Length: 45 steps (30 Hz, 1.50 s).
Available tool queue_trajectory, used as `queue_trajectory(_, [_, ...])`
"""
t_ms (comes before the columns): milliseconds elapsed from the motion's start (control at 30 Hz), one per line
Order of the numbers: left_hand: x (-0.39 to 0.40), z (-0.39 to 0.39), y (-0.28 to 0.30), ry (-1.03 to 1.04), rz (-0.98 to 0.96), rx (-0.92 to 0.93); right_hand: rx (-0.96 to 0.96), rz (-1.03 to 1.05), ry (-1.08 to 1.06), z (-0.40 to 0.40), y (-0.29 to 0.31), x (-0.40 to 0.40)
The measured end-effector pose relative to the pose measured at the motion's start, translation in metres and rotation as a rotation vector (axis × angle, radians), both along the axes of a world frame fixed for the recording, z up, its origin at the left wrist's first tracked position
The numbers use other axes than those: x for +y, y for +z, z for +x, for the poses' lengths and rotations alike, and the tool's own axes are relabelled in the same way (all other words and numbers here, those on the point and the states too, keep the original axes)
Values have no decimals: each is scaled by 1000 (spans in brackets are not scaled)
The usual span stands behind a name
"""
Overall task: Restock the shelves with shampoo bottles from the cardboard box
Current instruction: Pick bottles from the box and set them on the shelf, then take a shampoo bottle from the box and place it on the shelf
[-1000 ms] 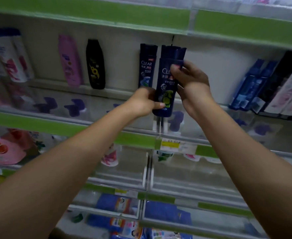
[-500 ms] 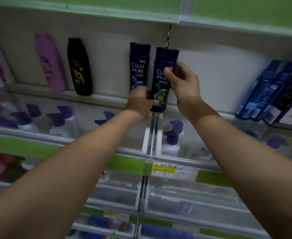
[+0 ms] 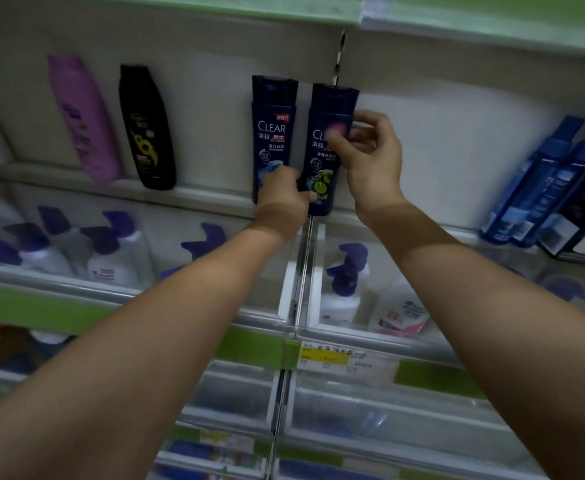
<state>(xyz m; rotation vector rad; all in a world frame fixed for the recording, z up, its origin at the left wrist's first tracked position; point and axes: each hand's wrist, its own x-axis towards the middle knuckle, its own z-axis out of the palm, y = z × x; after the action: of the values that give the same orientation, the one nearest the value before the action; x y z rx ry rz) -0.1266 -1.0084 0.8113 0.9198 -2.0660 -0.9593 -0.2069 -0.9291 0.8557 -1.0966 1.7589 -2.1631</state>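
Note:
A dark blue CLEAR shampoo bottle [image 3: 329, 109] with a green lime picture stands upright at the back of the upper shelf [image 3: 187, 197]. My right hand [image 3: 370, 157] grips its middle, thumb across the label. My left hand [image 3: 284, 195] holds its lower end from the left. A second dark blue CLEAR bottle [image 3: 273, 126] stands right beside it on the left, partly hidden at its base by my left hand. The cardboard box is out of view.
A black bottle [image 3: 147, 129] and a pink bottle [image 3: 85, 116] stand further left on the same shelf. Blue bottles [image 3: 540, 181] lean at the right. White pump bottles [image 3: 343, 285] fill the tier below behind clear fronts. A yellow price tag [image 3: 325, 358] sits on the green rail.
The lime bottle has been carried deeper and set upright at the back of the shelf, beside the other CLEAR bottle. Both hands stayed on it.

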Motion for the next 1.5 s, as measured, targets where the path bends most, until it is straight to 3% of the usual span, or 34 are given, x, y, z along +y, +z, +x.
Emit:
queue_trajectory(467, [19,30,9,69,79,-48,-45,124,-112,16,7,18])
queue_trajectory(700, [42,101,25,90,189,109,-185,190,-137,78,6,45])
queue_trajectory(967, [87,266,23,31,274,280,-293,157,28,239,7,80])
queue_trajectory(1167, [113,421,-14,-70,346,90,-448,287,166,381,-38,107])
queue_trajectory(1500, [133,612,-97,27,545,-150,-608,574,252,546,-142,132])
